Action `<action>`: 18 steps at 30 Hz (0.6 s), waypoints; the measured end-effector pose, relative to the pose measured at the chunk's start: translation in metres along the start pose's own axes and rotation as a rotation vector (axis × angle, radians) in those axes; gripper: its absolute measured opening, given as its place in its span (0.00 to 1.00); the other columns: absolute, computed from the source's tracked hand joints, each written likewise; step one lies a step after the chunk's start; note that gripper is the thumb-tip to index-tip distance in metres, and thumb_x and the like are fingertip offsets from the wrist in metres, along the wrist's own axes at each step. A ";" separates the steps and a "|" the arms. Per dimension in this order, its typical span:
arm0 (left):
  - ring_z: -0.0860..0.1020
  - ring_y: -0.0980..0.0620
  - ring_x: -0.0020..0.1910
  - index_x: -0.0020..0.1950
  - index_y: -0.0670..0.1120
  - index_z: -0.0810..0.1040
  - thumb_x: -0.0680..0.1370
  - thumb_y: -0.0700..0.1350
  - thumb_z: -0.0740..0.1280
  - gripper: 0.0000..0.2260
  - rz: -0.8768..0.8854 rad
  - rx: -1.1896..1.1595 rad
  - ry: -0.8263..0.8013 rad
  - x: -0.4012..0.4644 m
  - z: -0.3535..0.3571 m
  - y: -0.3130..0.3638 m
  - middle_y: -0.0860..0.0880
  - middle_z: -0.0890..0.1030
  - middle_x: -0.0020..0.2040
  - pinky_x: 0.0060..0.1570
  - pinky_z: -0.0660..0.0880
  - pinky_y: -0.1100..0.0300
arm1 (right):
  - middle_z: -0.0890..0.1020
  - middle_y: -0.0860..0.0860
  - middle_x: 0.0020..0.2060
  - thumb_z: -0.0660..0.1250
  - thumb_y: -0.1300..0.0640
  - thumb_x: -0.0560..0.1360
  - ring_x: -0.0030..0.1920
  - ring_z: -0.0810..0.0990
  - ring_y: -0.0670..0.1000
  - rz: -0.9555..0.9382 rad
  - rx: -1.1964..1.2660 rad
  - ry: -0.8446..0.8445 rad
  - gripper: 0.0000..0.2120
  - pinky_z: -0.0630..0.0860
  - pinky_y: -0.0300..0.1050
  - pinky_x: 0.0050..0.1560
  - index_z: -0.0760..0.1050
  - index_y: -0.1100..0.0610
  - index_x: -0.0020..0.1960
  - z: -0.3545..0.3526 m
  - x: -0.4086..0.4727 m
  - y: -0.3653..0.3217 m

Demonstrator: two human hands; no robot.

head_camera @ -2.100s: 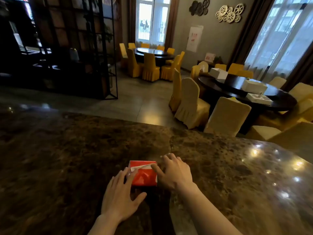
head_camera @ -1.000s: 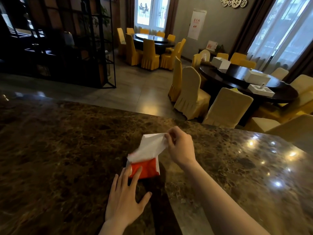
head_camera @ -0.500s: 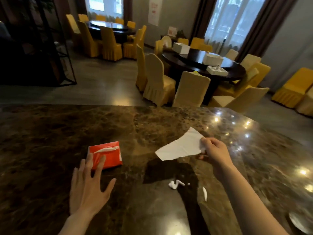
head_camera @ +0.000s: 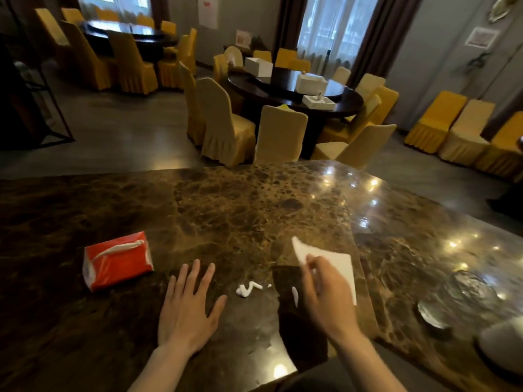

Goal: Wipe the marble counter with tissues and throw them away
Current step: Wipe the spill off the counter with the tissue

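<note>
A white tissue (head_camera: pixel 334 261) is pinched between thumb and fingers of the right hand (head_camera: pixel 325 295), held just above the marble counter (head_camera: pixel 240 210). White smears (head_camera: pixel 247 288) are seen on the counter just left of that grip, between the two hands. The left hand (head_camera: pixel 186 312) is laid flat on the counter, fingers spread, nothing held. A red tissue pack (head_camera: pixel 117 260) is set further left of the grip, beyond the left hand, with a white tissue showing at its top slot. A glass ashtray (head_camera: pixel 458 298), contents unclear, is seen right of the grip.
</note>
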State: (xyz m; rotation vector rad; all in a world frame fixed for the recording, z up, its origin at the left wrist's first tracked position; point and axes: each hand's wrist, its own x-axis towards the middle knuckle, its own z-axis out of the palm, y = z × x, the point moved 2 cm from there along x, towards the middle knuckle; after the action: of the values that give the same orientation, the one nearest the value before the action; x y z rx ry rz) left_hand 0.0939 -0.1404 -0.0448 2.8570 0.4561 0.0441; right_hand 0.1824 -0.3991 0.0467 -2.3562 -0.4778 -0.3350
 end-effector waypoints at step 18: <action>0.34 0.49 0.80 0.82 0.58 0.41 0.77 0.71 0.37 0.35 -0.014 0.062 0.014 -0.003 0.003 -0.001 0.50 0.41 0.83 0.79 0.37 0.44 | 0.39 0.45 0.80 0.45 0.44 0.86 0.79 0.33 0.50 -0.061 -0.391 -0.500 0.27 0.36 0.49 0.78 0.42 0.47 0.82 0.064 -0.055 0.024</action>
State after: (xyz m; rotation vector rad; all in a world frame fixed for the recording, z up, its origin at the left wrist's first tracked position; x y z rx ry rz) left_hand 0.0910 -0.1415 -0.0474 2.9155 0.4883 0.0478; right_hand 0.1495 -0.3852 -0.0336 -2.8159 -0.7749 0.1609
